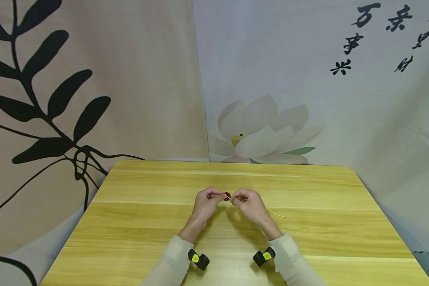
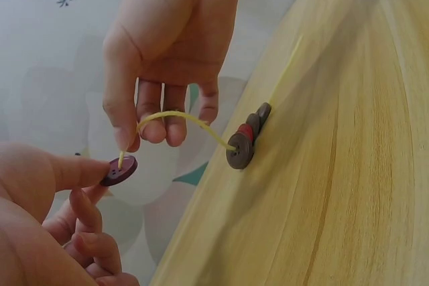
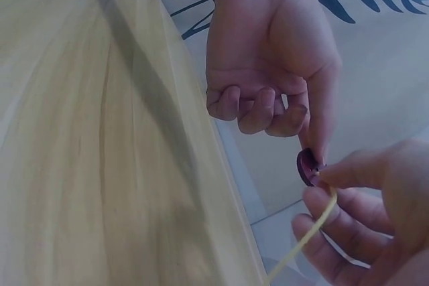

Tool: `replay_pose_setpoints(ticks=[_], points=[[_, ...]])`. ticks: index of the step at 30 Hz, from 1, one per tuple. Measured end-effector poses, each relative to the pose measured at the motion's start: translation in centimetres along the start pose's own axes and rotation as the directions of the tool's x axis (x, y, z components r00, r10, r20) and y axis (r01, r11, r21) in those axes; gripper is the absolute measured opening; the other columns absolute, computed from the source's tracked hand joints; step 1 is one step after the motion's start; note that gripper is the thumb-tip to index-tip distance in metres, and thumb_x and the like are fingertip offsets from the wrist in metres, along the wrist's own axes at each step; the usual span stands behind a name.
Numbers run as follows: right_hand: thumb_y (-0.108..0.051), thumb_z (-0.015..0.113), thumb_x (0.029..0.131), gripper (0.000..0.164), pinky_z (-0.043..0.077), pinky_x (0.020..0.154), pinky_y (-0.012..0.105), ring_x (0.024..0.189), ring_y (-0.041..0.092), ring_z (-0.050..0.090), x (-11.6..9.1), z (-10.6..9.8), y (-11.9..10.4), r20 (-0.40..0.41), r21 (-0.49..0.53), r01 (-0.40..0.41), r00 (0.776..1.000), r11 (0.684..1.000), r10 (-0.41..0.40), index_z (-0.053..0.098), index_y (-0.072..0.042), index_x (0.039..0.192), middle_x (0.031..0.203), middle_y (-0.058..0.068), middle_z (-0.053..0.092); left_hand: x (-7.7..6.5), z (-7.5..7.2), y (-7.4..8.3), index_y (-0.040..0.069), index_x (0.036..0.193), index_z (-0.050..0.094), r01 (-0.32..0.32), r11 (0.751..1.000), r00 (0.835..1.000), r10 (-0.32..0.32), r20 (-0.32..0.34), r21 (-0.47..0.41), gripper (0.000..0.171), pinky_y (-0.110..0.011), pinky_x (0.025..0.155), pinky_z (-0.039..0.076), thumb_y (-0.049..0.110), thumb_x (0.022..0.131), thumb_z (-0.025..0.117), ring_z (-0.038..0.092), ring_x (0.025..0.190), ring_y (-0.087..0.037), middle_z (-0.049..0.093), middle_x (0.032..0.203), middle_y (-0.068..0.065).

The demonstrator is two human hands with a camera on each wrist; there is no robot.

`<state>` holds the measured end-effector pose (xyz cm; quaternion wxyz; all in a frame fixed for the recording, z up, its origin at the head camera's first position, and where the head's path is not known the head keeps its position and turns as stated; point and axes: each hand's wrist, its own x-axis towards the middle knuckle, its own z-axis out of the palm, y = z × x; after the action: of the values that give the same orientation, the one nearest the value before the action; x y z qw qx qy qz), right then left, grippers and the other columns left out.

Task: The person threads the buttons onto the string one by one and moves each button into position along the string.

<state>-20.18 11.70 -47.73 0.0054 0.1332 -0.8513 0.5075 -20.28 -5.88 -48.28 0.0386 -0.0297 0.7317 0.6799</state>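
Observation:
Between thumb and finger my left hand pinches a dark purple-red button by its edge. My right hand pinches a yellow cord close to its tip, which meets the button's face at the holes. From those fingertips the cord arches over to several strung buttons: a brown one in front, a red one behind it, and grey-brown ones further along. The other fingers of both hands are loosely curled. In the head view, the right hand hides the strung buttons.
Both hands are above a light wooden table. The cord's tail shows to the right of the right hand. Behind the table hangs a cloth backdrop with printed leaves, a lotus and dark characters. Each sleeved wrist wears a small black camera.

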Motion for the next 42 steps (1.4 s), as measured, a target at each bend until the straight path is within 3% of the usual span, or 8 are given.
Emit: replay_pose_setpoints(ticks=[7, 17, 30, 33, 37, 42], points=[[-0.006, 0.070, 0.090, 0.008, 0.052, 0.077, 0.037, 0.080, 0.013, 0.064, -0.01, 0.19, -0.01, -0.024, -0.010, 0.009, 1.000, 1.000, -0.009, 0.073, -0.013, 0.085, 0.085, 0.005, 0.073, 0.09, 0.17, -0.11, 0.003, 0.094, 0.071, 0.003, 1.000, 1.000, -0.003, 0.021, -0.019, 0.012, -0.030, 0.073, 0.040, 0.014, 0.089, 0.073, 0.060, 0.092, -0.036, 0.069, 0.085, -0.005], [-0.008, 0.072, 0.089, 0.006, 0.052, 0.075, 0.033, 0.074, 0.011, 0.063, -0.01, 0.23, 0.11, -0.065, -0.026, 0.045, 0.997, 0.999, -0.046, 0.073, -0.011, 0.085, 0.077, -0.006, 0.070, -0.05, 0.27, -0.18, 0.003, 0.095, 0.070, 0.026, 0.999, 0.999, -0.025, 0.039, -0.033, 0.014, -0.023, 0.059, 0.037, 0.016, 0.090, 0.072, 0.052, 0.073, -0.019, 0.068, 0.087, -0.009], [-0.008, 0.075, 0.087, 0.008, 0.052, 0.071, 0.028, 0.073, 0.011, 0.063, -0.24, 0.34, -0.22, -0.071, -0.050, 0.061, 0.995, 0.997, -0.064, 0.072, -0.015, 0.084, 0.076, -0.007, 0.068, -0.26, 0.46, -0.23, 0.003, 0.096, 0.070, 0.031, 0.999, 0.999, -0.030, 0.034, -0.022, 0.015, -0.025, 0.061, 0.037, 0.017, 0.091, 0.072, 0.052, 0.077, -0.022, 0.065, 0.087, -0.011], [-0.006, 0.075, 0.086, 0.009, 0.053, 0.070, 0.029, 0.071, 0.011, 0.063, -0.34, 0.35, -0.19, -0.074, -0.054, 0.065, 0.995, 0.996, -0.069, 0.071, -0.011, 0.092, 0.076, -0.005, 0.068, -0.28, 0.43, -0.23, 0.002, 0.095, 0.070, 0.027, 0.999, 0.999, -0.026, 0.030, -0.021, 0.015, -0.025, 0.061, 0.037, 0.016, 0.090, 0.072, 0.052, 0.076, -0.021, 0.064, 0.084, -0.007], [-0.007, 0.075, 0.086, 0.028, 0.054, 0.069, 0.030, 0.072, 0.012, 0.062, -0.47, 0.48, -0.07, -0.060, -0.054, 0.056, 0.996, 0.997, -0.059, 0.064, -0.004, 0.111, 0.079, -0.003, 0.068, -0.30, 0.43, -0.15, 0.002, 0.095, 0.070, 0.025, 0.999, 0.999, -0.024, 0.026, -0.027, 0.014, -0.024, 0.060, 0.036, 0.015, 0.090, 0.072, 0.052, 0.077, -0.021, 0.065, 0.084, -0.006], [-0.012, 0.078, 0.085, 0.041, 0.051, 0.067, 0.028, 0.074, 0.011, 0.060, -0.45, 0.75, -0.23, -0.040, -0.084, 0.041, 0.998, 0.996, -0.045, 0.060, -0.006, 0.121, 0.081, -0.004, 0.065, -0.27, 0.52, -0.05, 0.002, 0.094, 0.071, 0.023, 0.999, 1.000, -0.022, 0.006, -0.029, 0.014, -0.024, 0.062, 0.037, 0.015, 0.090, 0.072, 0.053, 0.080, -0.023, 0.065, 0.085, -0.007]])
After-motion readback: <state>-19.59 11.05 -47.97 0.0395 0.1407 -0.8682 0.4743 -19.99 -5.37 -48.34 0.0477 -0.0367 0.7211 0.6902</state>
